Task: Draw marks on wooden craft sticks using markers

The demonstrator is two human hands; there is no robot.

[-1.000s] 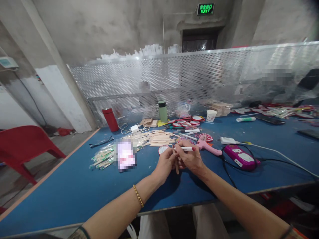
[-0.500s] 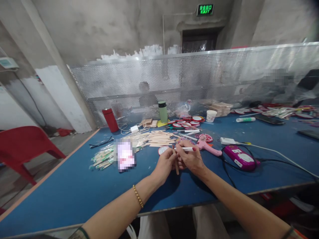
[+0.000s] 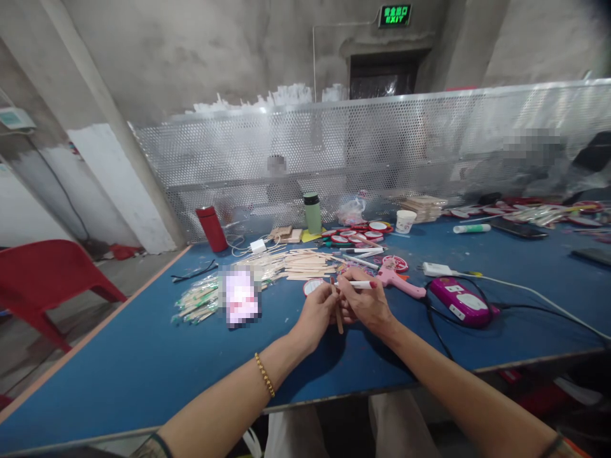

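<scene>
Hardly anything had moved since the earlier frame: the left hand [image 3: 315,313] pinched a wooden stick [image 3: 339,318] over the bench [image 3: 181,375], and the right hand [image 3: 368,304] grasped a white pen [image 3: 359,285], its tip close by the stick, contact unclear, between a red-rimmed disc [image 3: 312,287] and a pink glue gun [image 3: 401,284].

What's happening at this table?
A person sits at a blue table. The left hand holds a thin wooden stick, while the right hand grips a white pen with a red end, close against it. Whether the pen touches the stick is hard to tell. Loose pale sticks lie beyond the hands, and a pink glue gun rests beside the right hand.
</scene>
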